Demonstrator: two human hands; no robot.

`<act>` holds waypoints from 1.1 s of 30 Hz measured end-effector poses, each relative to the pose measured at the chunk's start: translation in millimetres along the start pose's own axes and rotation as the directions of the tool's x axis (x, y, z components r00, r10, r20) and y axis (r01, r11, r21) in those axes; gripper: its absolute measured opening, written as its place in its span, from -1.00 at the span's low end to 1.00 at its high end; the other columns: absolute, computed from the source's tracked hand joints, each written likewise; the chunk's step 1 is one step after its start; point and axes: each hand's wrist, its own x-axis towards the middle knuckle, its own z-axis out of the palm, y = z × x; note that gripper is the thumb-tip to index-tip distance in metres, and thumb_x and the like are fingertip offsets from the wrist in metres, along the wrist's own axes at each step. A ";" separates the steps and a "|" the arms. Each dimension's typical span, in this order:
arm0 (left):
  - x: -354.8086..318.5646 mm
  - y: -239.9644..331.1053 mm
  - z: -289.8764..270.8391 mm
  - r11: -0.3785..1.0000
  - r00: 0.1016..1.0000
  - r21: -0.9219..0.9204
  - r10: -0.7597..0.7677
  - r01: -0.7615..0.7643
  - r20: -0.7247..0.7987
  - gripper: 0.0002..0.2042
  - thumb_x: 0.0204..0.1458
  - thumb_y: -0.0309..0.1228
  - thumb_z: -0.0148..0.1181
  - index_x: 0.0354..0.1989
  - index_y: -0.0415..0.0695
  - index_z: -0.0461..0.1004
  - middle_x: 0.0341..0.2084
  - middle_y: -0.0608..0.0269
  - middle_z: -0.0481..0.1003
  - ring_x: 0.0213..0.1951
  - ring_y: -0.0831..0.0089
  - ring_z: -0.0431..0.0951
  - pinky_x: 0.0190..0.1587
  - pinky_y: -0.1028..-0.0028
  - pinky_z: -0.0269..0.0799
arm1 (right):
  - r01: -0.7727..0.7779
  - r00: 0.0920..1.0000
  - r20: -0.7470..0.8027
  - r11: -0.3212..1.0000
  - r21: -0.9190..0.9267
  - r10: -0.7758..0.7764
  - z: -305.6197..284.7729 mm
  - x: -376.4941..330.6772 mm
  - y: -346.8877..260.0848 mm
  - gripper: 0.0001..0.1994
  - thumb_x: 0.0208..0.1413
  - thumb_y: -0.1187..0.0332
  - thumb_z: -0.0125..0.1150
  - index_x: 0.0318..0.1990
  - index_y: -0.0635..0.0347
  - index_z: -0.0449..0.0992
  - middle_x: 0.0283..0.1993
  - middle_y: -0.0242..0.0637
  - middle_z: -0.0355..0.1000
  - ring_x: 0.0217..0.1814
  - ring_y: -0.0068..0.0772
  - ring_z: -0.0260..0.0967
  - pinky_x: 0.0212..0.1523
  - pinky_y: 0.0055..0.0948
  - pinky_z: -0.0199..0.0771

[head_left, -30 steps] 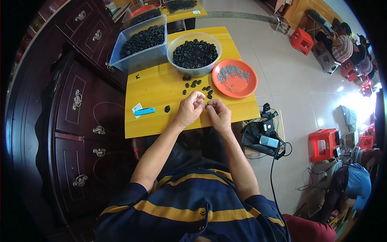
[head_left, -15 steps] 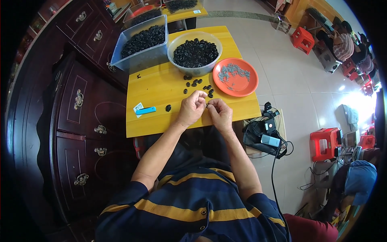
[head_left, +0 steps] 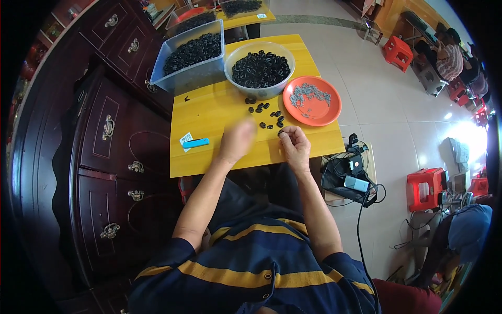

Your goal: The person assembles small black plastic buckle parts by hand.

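My left hand (head_left: pixel 238 140) hangs over the yellow table's near part, smeared by motion, so its fingers do not show clearly. To its right, my right hand (head_left: pixel 296 149) pinches a small black piece (head_left: pixel 281 132) between thumb and fingertips. Several loose black oval pieces (head_left: pixel 263 125) lie just beyond the hands. Behind them stands a translucent round bowl (head_left: pixel 256 93) full of similar pieces. An orange plate (head_left: pixel 329 112) with small grey bits (head_left: pixel 309 95) sits at the right edge of the table. A blue flat-handled tool (head_left: pixel 196 143) rests partly on a white label (head_left: pixel 185 138), left of my left hand.
A blue-tinted bin (head_left: pixel 191 78) of black pieces occupies the table's far left. Dark wooden cabinets (head_left: pixel 99 157) stand close on the left. A black bag (head_left: pixel 342 180) with cables lies beside the table's right side. Red stools (head_left: pixel 426 188) and other people (head_left: pixel 449 63) are farther right.
My hands have come apart: the left has moved left and blurred, while the right stays near its place, pinching. The loose black piece at left is no longer visible.
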 end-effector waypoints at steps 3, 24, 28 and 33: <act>7.8 7.4 2.8 0.940 0.987 0.301 0.148 -0.158 0.056 -0.74 0.02 -0.58 0.24 -0.08 -0.21 0.56 -0.37 0.16 0.57 -0.35 0.27 0.61 -0.21 0.36 0.54 | -0.007 1.000 -0.004 1.000 0.008 0.007 -0.3 -1.1 0.9 -0.89 0.23 0.50 0.22 -0.12 0.28 0.51 -0.29 -0.48 0.50 -0.32 -0.73 0.40 -0.26 -0.64 0.46; -5.4 23.3 24.6 0.984 0.996 -0.177 0.029 -0.013 0.087 -0.93 0.11 -0.55 0.22 -0.24 -0.22 0.54 -0.40 0.21 0.61 -0.40 0.49 0.61 -0.30 0.50 0.50 | -0.046 0.998 0.038 0.999 0.028 0.044 -4.2 0.1 -3.4 -0.90 0.28 0.51 0.20 -0.09 0.24 0.48 -0.25 -0.47 0.47 -0.25 -0.70 0.41 -0.18 -0.64 0.49; -7.5 23.3 28.0 0.876 0.971 -0.440 -0.112 0.197 0.211 -0.83 0.15 -0.59 0.16 -0.11 -0.25 0.57 -0.39 0.38 0.58 -0.40 0.66 0.51 -0.29 0.58 0.47 | -0.065 0.998 0.016 0.986 0.152 0.063 -3.5 1.0 -7.2 -0.89 0.28 0.52 0.20 -0.08 0.21 0.48 -0.24 -0.48 0.47 -0.24 -0.70 0.41 -0.19 -0.63 0.49; -3.8 35.1 32.0 0.805 0.964 -0.535 -0.171 0.255 0.203 -0.79 0.15 -0.60 0.16 -0.05 -0.23 0.54 -0.34 0.39 0.54 -0.38 0.69 0.47 -0.25 0.61 0.46 | -0.086 0.996 0.051 0.983 0.164 0.079 -7.5 1.7 -5.2 -0.90 0.27 0.51 0.19 -0.09 0.20 0.47 -0.24 -0.48 0.46 -0.25 -0.70 0.41 -0.18 -0.62 0.49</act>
